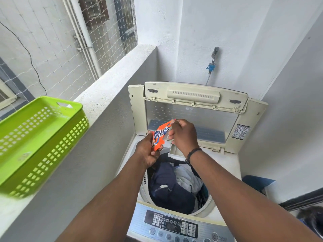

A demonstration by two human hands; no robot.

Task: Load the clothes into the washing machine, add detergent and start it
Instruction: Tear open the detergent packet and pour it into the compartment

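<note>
Nearest, the control panel (176, 226) is untouched; beyond it, clothes (173, 186) fill the washing machine (225, 165) drum. Farther, the left hand (148, 152) and right hand (181, 135) pinch the detergent sachet (160, 135), seemingly tearing it open. Next, likely, tipping it into the open drawer (176, 151) just right.
</note>
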